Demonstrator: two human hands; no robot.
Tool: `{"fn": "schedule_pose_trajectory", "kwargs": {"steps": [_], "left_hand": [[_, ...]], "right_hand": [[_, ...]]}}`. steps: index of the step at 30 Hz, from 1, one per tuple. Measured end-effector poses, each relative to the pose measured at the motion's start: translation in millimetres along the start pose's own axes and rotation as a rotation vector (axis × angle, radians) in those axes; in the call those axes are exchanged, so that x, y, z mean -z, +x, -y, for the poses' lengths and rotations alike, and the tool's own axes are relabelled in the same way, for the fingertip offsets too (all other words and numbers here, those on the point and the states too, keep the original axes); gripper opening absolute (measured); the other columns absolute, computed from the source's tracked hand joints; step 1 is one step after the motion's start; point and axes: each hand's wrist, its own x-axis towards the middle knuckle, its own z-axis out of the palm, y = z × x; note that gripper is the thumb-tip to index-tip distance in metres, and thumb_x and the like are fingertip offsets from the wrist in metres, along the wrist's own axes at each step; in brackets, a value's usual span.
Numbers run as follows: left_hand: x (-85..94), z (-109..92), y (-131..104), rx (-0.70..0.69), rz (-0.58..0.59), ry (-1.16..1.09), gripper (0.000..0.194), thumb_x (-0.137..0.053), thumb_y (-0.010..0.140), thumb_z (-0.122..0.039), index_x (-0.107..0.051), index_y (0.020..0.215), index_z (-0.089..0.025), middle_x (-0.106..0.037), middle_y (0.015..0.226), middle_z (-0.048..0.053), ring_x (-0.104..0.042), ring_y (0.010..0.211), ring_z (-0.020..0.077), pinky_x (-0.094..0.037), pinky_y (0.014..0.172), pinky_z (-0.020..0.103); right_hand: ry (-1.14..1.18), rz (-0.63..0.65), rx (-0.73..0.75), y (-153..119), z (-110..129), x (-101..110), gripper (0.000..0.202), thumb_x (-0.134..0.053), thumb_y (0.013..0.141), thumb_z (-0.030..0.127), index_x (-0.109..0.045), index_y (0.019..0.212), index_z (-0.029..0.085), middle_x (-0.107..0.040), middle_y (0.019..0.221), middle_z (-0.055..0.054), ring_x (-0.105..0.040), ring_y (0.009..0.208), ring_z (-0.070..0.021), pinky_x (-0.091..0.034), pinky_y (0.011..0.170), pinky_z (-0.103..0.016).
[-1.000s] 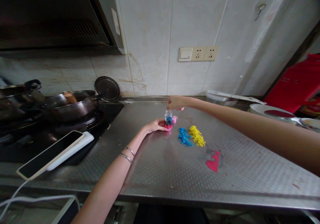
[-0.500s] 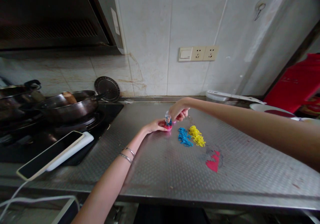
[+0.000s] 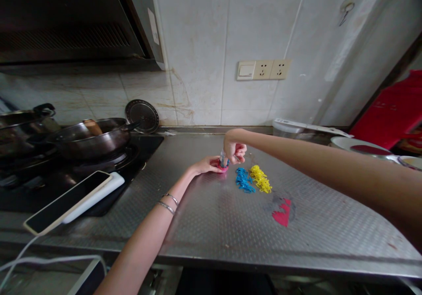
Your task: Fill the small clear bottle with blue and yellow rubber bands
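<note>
The jar [image 3: 223,159] is held by the left hand [image 3: 209,165], red and blue showing inside. Its mouth is hidden by the right hand [image 3: 235,148]; whether anything is pinched by those curled fingers cannot be told. Blue bands [image 3: 244,180] and yellow bands [image 3: 260,179] are left outside, right of the fingers.

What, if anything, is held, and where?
The left hand grips the small clear jar low, near its base; whether the right hand holds anything cannot be told.
</note>
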Motion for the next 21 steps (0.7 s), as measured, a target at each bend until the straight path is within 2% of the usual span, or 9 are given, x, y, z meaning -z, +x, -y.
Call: {"fn": "schedule_pose_trajectory", "kwargs": {"steps": [4,6,10,14,21], "left_hand": [[-0.1,0,0,-0.006,-0.004,0.01,0.035,-0.071,0.062,-0.018,-0.061,0.095,-0.015,-0.062,0.095,0.005,-0.053,0.09,0.0146,-0.033,0.092,0.035],[0.2,0,0,-0.011,-0.007,0.011,0.035,-0.071,0.062,-0.018,-0.061,0.095,-0.015,-0.062,0.095,0.006,-0.054,0.09,0.0147,-0.033,0.092,0.035],[0.4,-1,-1,-0.005,-0.018,0.025,0.039,-0.071,0.062,-0.018,-0.061,0.099,-0.016,-0.062,0.1,0.006,-0.054,0.094,0.0159,-0.034,0.092,0.035],[0.0,-1,-1,-0.011,-0.027,0.009,0.047,-0.072,0.06,-0.016,-0.059,0.106,-0.017,-0.06,0.107,0.007,-0.054,0.097,0.0165,-0.032,0.094,0.035],[1.3,3,1,0.006,-0.042,0.017,0.048,-0.072,0.06,-0.017,-0.059,0.106,-0.017,-0.063,0.101,0.006,-0.056,0.091,0.0151,-0.034,0.093,0.036]], "right_hand": [[-0.057,0.067,-0.177,5,0,3,0.026,-0.052,0.072,0.035,-0.058,0.084,0.013,-0.04,0.051,0.005,-0.037,0.037,-0.0066,-0.026,0.035,-0.019],[-0.035,0.056,-0.118,6,-2,4,0.026,-0.053,0.072,0.034,-0.058,0.086,0.012,-0.042,0.052,0.005,-0.038,0.039,-0.0065,-0.027,0.037,-0.018],[0.063,0.003,0.117,0,-12,6,0.026,-0.055,0.071,0.03,-0.059,0.09,0.013,-0.048,0.057,0.003,-0.043,0.045,-0.0049,-0.031,0.041,-0.016],[0.104,-0.005,0.122,-11,-23,12,0.028,-0.059,0.068,0.029,-0.06,0.091,0.013,-0.053,0.062,0.001,-0.045,0.048,-0.0047,-0.034,0.044,-0.016],[0.06,0.128,0.132,-17,-42,24,0.035,-0.067,0.062,0.028,-0.061,0.094,0.014,-0.055,0.061,0.0,-0.047,0.048,-0.0064,-0.035,0.044,-0.017]]}}
